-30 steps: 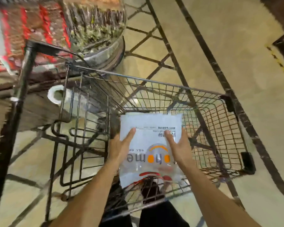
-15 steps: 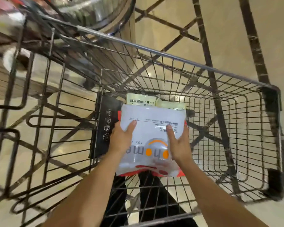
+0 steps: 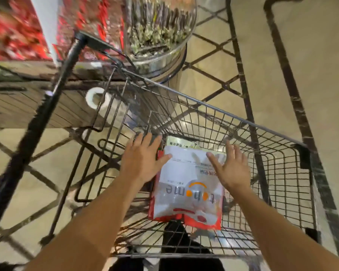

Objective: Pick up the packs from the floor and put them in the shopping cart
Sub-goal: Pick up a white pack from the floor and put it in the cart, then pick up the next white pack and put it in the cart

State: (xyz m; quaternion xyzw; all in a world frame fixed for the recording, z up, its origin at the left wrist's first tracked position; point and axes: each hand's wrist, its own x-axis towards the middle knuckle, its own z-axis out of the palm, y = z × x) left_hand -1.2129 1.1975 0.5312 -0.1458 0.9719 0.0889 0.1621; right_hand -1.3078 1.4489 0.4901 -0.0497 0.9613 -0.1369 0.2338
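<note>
A white pack (image 3: 186,184) with orange print and a red edge lies flat on the bottom of the wire shopping cart (image 3: 219,112). It rests on top of a pale green pack (image 3: 179,142), whose far end shows beyond it. My left hand (image 3: 141,159) hovers over the pack's left edge with fingers spread. Over the pack's right edge, my right hand (image 3: 230,167) is spread too. Neither hand holds anything.
A shelf of red packets (image 3: 18,30) and a round clear bin of dark goods (image 3: 159,30) stand beyond the cart. A white roll (image 3: 96,98) sits by the cart's left side. Beige floor with dark lines lies to the right.
Both hands have let go of the white pack, which now lies in the cart. The fingers have straightened and the hands have drawn apart and lifted off it.
</note>
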